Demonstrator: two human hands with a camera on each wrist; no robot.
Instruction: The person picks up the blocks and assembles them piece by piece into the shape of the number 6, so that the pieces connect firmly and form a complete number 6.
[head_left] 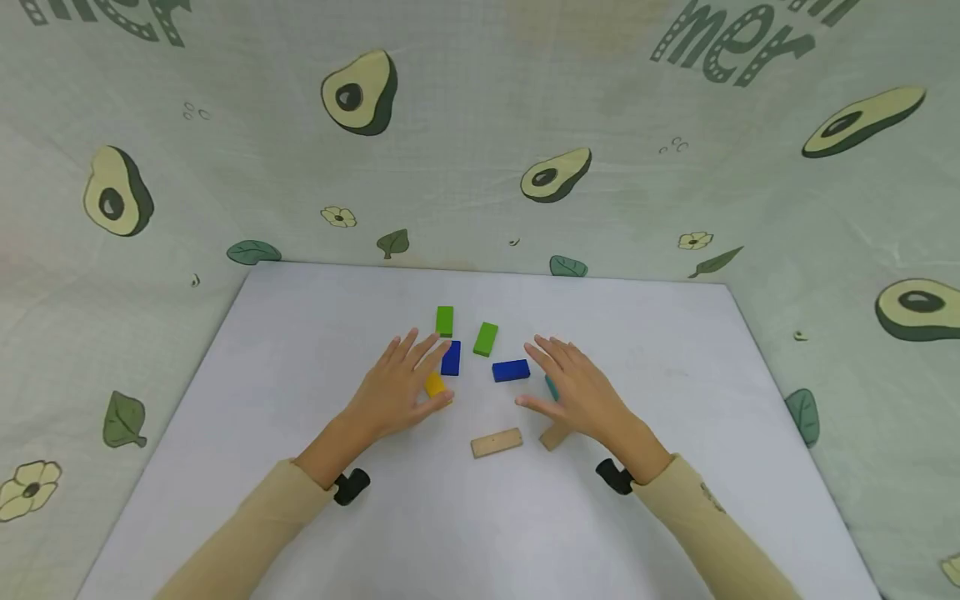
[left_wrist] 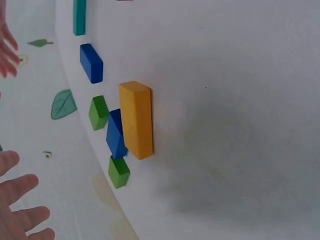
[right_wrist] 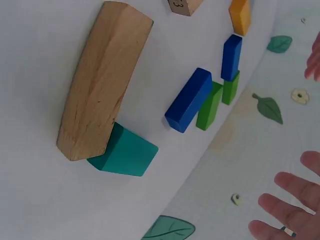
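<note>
My left hand (head_left: 397, 387) hovers with fingers spread over the left side of the blocks, partly covering a yellow block (left_wrist: 136, 120). My right hand (head_left: 573, 387), fingers also apart, is above a teal block (right_wrist: 127, 152) and a plain wooden block (right_wrist: 102, 85), hiding much of both in the head view. Neither hand holds anything. Between the hands lie a blue block (head_left: 512, 371) and a green block (head_left: 486, 339). By the left fingertips are a second blue block (head_left: 452, 358) and a second green block (head_left: 445, 321). Another wooden block (head_left: 497, 442) lies nearer the front.
All the blocks lie on a white table (head_left: 450, 533). A pale cloth (head_left: 465, 108) printed with avocados and leaves hangs behind the table and along both sides. A black wrist strap (head_left: 351, 486) shows at the left sleeve, and another strap (head_left: 615, 477) at the right.
</note>
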